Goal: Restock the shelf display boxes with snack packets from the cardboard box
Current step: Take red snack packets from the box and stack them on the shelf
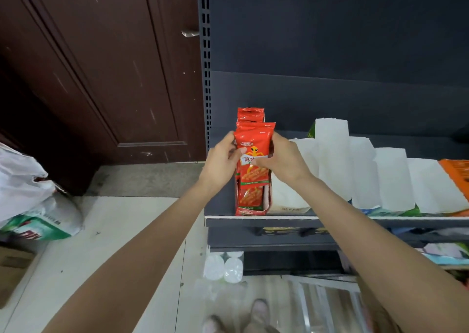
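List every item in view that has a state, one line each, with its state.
Left hand: grips red packets.
Right hand: grips red packets.
Red packets: upright, held over red display box.
Red display box: part-filled.
White display boxes: flaps up.
Door: closed.

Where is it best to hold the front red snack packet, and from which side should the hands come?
Probably by its two long side edges near the middle, one hand from each side: the red snack packet stands upright and flat in the display box. Left hand and right hand hold it so.
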The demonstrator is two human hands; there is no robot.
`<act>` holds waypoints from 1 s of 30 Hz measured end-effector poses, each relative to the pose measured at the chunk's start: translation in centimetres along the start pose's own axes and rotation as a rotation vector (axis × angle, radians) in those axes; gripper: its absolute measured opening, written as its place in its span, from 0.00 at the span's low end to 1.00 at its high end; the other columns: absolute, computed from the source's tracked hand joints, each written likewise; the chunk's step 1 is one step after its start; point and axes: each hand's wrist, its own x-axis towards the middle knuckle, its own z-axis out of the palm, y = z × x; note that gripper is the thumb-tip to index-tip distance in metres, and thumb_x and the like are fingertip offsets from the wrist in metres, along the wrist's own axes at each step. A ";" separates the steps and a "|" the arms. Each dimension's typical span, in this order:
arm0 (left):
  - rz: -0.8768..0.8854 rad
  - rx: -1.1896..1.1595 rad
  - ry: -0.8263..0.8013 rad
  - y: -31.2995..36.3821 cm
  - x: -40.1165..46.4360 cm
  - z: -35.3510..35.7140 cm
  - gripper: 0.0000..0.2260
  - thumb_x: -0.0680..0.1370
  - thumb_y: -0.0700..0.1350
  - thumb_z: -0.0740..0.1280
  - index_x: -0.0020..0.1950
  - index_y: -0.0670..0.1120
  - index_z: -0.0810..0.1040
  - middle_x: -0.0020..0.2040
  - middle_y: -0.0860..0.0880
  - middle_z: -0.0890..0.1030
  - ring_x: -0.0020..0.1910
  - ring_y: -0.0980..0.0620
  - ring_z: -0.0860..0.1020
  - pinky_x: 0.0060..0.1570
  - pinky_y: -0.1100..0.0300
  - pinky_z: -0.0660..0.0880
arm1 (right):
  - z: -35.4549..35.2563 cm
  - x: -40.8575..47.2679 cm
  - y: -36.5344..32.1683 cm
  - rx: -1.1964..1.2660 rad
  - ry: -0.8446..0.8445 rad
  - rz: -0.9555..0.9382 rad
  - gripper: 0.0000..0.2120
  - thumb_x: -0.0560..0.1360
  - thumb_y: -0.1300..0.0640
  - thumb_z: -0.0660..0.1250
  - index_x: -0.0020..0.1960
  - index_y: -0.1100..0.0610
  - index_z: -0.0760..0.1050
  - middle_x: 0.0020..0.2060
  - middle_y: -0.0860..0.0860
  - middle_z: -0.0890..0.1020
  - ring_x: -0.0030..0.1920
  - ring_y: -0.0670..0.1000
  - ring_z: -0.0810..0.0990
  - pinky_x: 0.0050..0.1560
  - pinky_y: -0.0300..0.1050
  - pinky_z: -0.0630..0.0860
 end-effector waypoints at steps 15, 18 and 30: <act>-0.062 -0.082 -0.154 -0.4 1.1 -0.7 0.08 0.79 0.42 0.64 0.58 0.47 0.72 0.56 0.49 0.80 0.56 0.52 0.79 0.55 0.51 0.78 | 0.5 -1.4 -0.4 0.073 0.112 0.107 0.24 0.73 0.52 0.71 0.65 0.57 0.68 0.61 0.52 0.78 0.58 0.53 0.78 0.52 0.41 0.72; -0.080 0.069 -0.192 -1.1 0.6 -0.3 0.10 0.80 0.41 0.63 0.60 0.44 0.72 0.58 0.47 0.80 0.57 0.49 0.79 0.56 0.51 0.77 | 0.4 -1.9 -0.2 -0.009 0.051 0.116 0.26 0.73 0.53 0.71 0.66 0.56 0.65 0.62 0.53 0.77 0.58 0.54 0.79 0.54 0.45 0.76; 0.123 0.644 -0.146 -0.8 0.6 0.8 0.18 0.77 0.43 0.68 0.66 0.48 0.71 0.64 0.48 0.75 0.63 0.49 0.74 0.60 0.50 0.74 | 1.1 -0.8 -0.2 -0.445 0.037 -0.043 0.18 0.78 0.53 0.63 0.67 0.55 0.72 0.63 0.54 0.74 0.61 0.55 0.77 0.61 0.45 0.72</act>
